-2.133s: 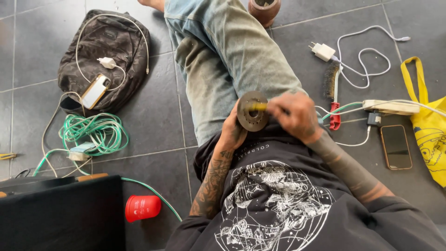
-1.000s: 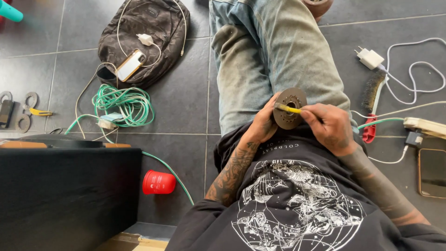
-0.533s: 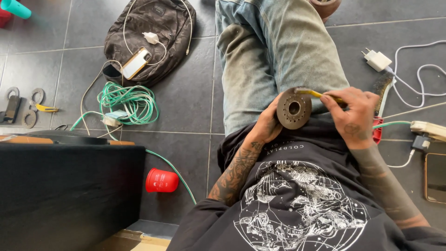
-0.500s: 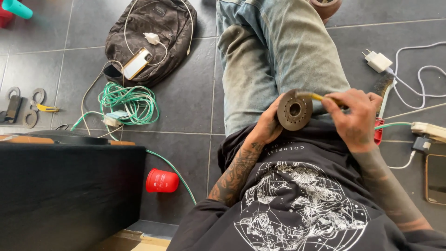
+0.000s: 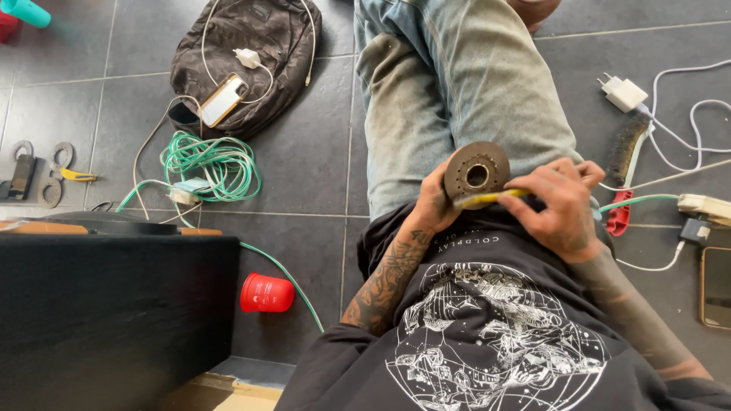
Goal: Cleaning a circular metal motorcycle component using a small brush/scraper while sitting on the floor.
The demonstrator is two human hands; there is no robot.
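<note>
I sit on a dark tiled floor with my legs in jeans stretched out. My left hand (image 5: 434, 205) grips a round, rusty metal disc (image 5: 476, 172) with a toothed centre hole, held upright over my lap. My right hand (image 5: 560, 205) holds a thin yellow tool (image 5: 487, 199) whose end rests against the disc's lower edge.
A black bag (image 5: 247, 53) with a phone and white charger lies at upper left. Nearby are a green coiled cable (image 5: 209, 164), a red cup (image 5: 266, 293), a black box (image 5: 106, 312), pliers (image 5: 57, 171), and at right a wire brush (image 5: 624, 164), white cables and a phone (image 5: 716, 285).
The view has shifted slightly. My right hand and the yellow tool have moved from the disc's upper right down to its lower edge. The disc stays in my left hand.
</note>
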